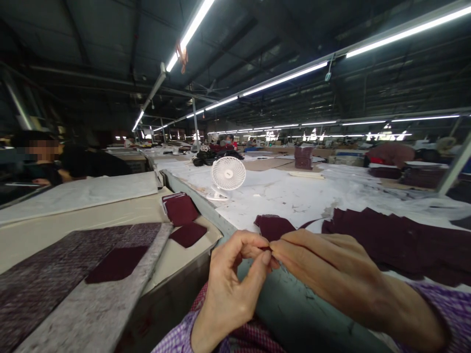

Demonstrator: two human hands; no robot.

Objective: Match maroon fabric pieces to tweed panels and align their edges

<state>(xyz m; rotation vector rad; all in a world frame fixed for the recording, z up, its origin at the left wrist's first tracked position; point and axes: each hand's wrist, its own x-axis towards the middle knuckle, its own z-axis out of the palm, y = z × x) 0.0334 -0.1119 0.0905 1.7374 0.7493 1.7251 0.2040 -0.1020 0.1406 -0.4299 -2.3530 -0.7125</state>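
"What's in front?"
"Left hand and right hand meet at the fingertips; whether they clamp anything, I can't tell."
"And the cloth?"
"Maroon, on the white table, just beyond them."

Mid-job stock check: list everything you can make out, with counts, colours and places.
Desk fan: one, white, on white-topped table
Fabric stack: one, maroon, left table's edge
Single fabric piece: one, maroon, on speckled cloth, left
Overlapping fabric pieces: many, maroon, right
Fabric bundle: one, maroon, beyond the hands
Tube lights: many, white, overhead
Co-worker: one, dark clothing, far left
Left hand: one, purple-checked sleeve, centre
Right hand: one, purple-checked sleeve, fingertips meeting the left's
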